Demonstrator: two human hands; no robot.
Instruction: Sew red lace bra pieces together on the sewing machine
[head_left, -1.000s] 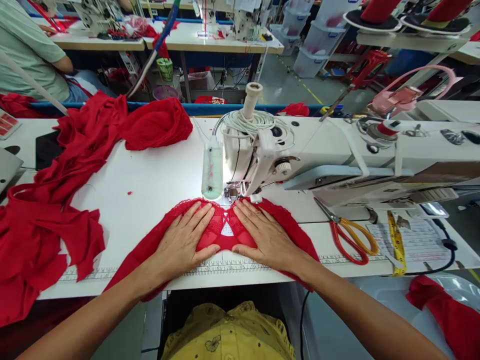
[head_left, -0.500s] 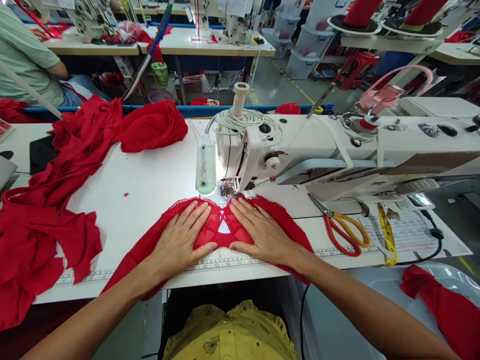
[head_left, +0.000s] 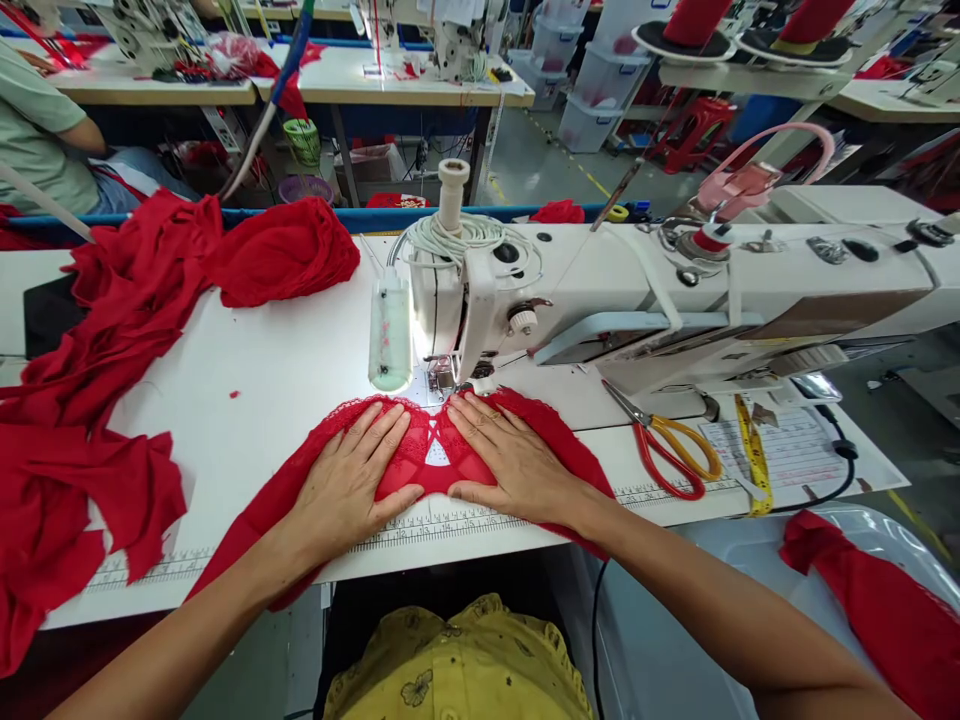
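A red lace garment piece (head_left: 431,455) lies flat on the white table (head_left: 285,360), its top edge under the needle of the white sewing machine (head_left: 480,290). My left hand (head_left: 349,480) presses flat on the left half, fingers stretched toward the needle. My right hand (head_left: 510,460) lies flat on the right half, fingers spread, a ring on one finger. Both hands hold the fabric down; neither grips it.
A heap of red fabric pieces (head_left: 112,340) covers the table's left side. Red-and-yellow scissors (head_left: 667,450) and a yellow tape measure (head_left: 750,450) lie right of the machine. A clear bin (head_left: 750,590) with red cloth stands at lower right. Another person (head_left: 45,130) sits at far left.
My hands and the lace piece keep the same pose at the needle; only the view has shifted, so everything sits slightly further left and higher in frame.
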